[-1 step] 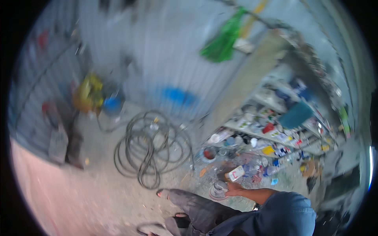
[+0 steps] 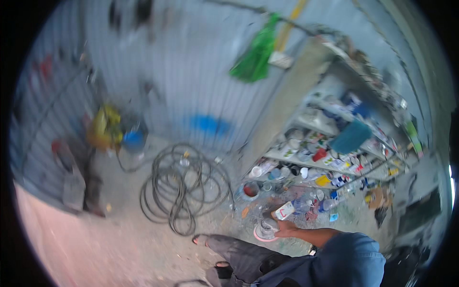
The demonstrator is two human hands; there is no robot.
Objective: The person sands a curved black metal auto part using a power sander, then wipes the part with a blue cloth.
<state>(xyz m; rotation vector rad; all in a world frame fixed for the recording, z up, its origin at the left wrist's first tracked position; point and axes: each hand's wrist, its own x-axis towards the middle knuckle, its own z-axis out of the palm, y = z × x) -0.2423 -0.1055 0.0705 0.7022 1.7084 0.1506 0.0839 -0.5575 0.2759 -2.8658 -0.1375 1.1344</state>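
My right hand (image 2: 286, 229) reaches down at the lower middle, its fingers closed on the near side of a round grey object with a pale pinkish rim (image 2: 264, 231). Its exact kind does not show, and my hand covers part of it. Just beyond the hand stands a can or box with a white label (image 2: 284, 211), close to the fingers. My left hand is out of view.
Coiled hose (image 2: 179, 191) lies on the floor at left of centre. A shelf unit (image 2: 306, 161) full of bottles and tubs stands at right. A pot with a reddish inside (image 2: 251, 190) and plastic bottles (image 2: 327, 205) sit before it. A green bag (image 2: 256, 55) hangs at the wall.
The view has shifted slightly, so the wall and shelf sit further left. My right hand stays at the round grey object, whose pinkish rim shows more clearly.
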